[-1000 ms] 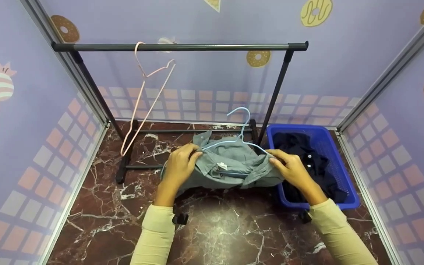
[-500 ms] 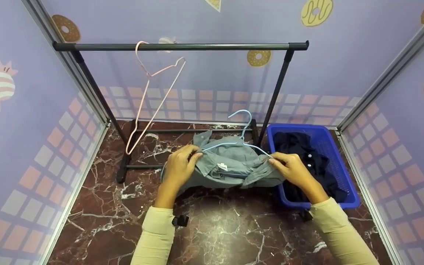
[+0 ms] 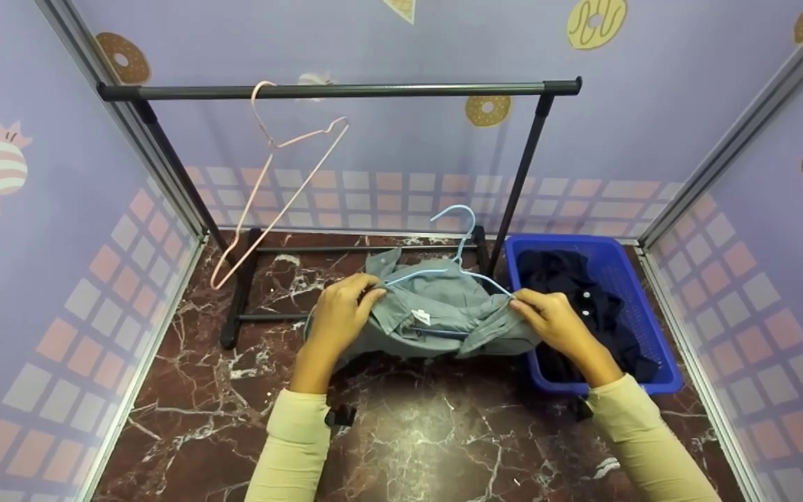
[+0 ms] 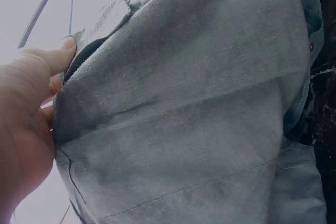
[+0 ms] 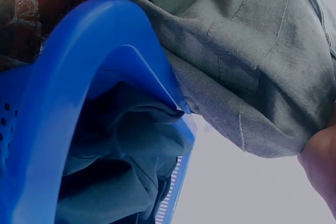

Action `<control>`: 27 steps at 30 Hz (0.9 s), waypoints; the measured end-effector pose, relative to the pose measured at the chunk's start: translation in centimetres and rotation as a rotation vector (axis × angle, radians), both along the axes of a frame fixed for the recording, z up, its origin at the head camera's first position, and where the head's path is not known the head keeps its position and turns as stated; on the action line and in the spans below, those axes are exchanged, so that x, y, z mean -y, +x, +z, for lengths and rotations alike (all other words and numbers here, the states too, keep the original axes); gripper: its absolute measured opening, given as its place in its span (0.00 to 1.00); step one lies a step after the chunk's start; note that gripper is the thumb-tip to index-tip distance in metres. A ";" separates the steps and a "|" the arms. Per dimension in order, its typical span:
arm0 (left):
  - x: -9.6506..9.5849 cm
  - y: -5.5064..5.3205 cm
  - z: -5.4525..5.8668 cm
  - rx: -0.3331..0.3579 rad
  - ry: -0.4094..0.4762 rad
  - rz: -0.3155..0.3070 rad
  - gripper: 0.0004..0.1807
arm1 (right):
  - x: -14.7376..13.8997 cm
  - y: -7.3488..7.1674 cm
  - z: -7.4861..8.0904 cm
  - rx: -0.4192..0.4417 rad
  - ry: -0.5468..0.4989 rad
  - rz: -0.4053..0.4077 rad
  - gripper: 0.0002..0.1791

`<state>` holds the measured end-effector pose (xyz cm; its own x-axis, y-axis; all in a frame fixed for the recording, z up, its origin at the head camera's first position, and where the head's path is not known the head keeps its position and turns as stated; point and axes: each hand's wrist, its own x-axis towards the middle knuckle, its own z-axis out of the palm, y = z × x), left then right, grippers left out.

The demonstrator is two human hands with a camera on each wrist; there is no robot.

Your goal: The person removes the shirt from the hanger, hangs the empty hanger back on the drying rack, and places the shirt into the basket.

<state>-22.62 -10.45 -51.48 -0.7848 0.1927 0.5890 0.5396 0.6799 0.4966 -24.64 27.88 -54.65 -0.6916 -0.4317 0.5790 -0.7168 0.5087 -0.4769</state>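
Gripping a grey-green shirt by its shoulders: two hands, over the back half of the marble floor, left of the basket. Whether its lowest folds touch the floor cannot be told.

Left hand: thumb and fingers pinching shoulder cloth at the end of the hanger's arm. Right hand: thumb and fingertips pinching at the opposite arm and the cloth beside it.

Blue hanger, one: set in the shirt's neck, hook upright and touching nothing, arms running out to the hands, tips hidden.

Risks, as judged:
1. An arm tip slipping out of its shoulder. Likely cause: a pinch with cloth but no wire in it.
2. Shirt sliding off to one side. Likely cause: the collar gaping wide, the hanger seated unevenly. Front fastening not visible.
3. Cloth snagging on the blue basket, at the floor's back right corner, dark clothes inside. Likely cause: the shirt's end lying close to the left rim; contact uncertain.
4. Hangers tangling. Likely cause: the pink hanger, hung askew toward the left end of the rack's top bar, being free to swing.
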 end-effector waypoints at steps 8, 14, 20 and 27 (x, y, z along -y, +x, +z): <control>-0.6 -0.4 1.0 0.011 0.007 -0.026 0.10 | 0.1 -0.1 0.3 -0.027 0.020 -0.001 0.06; -1.2 -0.7 1.7 -0.004 0.015 -0.047 0.10 | 0.1 0.1 0.5 -0.036 0.016 -0.006 0.06; -2.2 -1.2 2.3 -0.014 0.036 -0.114 0.10 | 0.0 0.2 0.5 -0.040 0.011 0.000 0.07; -3.9 -1.6 3.0 -0.028 0.039 -0.152 0.10 | 0.2 0.4 0.5 -0.059 0.025 0.007 0.07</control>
